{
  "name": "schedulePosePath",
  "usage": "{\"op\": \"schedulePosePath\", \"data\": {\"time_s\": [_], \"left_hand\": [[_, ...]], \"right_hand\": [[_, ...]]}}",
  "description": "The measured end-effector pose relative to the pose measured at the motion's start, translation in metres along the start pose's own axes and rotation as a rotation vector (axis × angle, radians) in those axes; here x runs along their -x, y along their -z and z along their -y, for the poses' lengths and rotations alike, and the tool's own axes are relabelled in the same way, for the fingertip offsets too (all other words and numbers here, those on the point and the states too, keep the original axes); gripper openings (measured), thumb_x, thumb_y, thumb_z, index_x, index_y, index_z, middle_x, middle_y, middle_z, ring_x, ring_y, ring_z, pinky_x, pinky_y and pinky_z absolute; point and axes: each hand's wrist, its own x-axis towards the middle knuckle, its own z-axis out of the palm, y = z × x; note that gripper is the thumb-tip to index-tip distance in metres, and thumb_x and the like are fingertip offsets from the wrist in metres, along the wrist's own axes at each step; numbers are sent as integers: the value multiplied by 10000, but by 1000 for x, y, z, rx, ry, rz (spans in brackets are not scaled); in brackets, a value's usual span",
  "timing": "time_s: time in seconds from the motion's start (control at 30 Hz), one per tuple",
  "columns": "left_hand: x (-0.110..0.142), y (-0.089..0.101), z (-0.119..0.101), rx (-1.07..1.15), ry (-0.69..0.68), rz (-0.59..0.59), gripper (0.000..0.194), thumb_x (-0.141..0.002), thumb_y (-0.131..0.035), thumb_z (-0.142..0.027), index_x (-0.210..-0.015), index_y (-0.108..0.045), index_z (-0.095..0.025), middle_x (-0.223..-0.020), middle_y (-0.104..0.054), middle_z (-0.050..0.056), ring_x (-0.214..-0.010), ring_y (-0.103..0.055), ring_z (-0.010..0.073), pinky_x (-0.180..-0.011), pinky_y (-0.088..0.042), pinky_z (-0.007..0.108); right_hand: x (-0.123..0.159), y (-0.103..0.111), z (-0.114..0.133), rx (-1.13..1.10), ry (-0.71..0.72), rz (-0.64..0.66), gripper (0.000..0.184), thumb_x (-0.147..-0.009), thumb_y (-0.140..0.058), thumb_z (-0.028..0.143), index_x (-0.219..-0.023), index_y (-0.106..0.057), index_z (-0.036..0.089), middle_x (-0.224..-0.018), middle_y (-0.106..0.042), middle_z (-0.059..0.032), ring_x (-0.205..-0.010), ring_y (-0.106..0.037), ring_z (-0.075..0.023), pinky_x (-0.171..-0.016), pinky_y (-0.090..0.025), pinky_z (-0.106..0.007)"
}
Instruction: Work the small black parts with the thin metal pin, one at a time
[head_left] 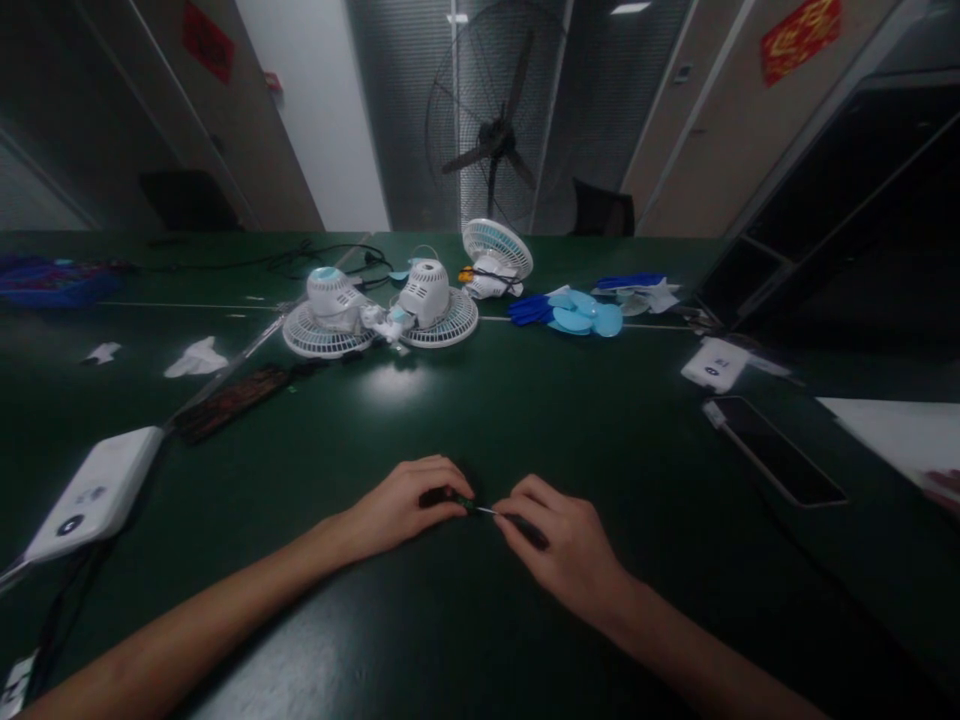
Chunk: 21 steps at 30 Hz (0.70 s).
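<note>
Near the middle of the green table, my left hand (pixel 412 502) is closed around a small dark piece with a green end (pixel 469 505); its exact kind is too small to make out. My right hand (pixel 562 535) grips a screwdriver (pixel 529 530) by its dark handle. The thin metal shaft points left and its tip meets the green end between the two hands. Fingers cover most of the dark piece and part of the handle.
Small white fans (pixel 328 325) stand farther back, beside blue gloves (pixel 529 308) and light-blue fan blades (pixel 585 313). A phone (pixel 776 450) and a white power bank (pixel 714 365) lie right. Another white power bank (pixel 94 495) and a dark patterned slab (pixel 232 402) are left.
</note>
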Motion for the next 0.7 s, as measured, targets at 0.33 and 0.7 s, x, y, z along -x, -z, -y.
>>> {"op": "schedulePosePath", "data": {"time_s": [0.33, 0.7], "left_hand": [[2, -4, 3, -20, 30, 10, 468, -961, -779, -286, -1400, -618, -274, -1113, -696, 46, -990, -672, 196, -859, -542, 319], [3, 1, -6, -124, -100, 16, 466, -994, -724, -269, -1442, -597, -276, -1418, -598, 120, -1320, -552, 270, -1143, -469, 478]], "right_hand": [[-1, -4, -2, -62, 27, -30, 179, -1080, -591, 264, -1158, -747, 224, -1053, -680, -45, -831, -693, -158, -746, -567, -281], [0, -2, -4, -48, -51, -116, 164, -1049, -602, 237, -1093, -760, 239, -1025, -691, -49, -824, -699, -173, -722, -571, -283]]}}
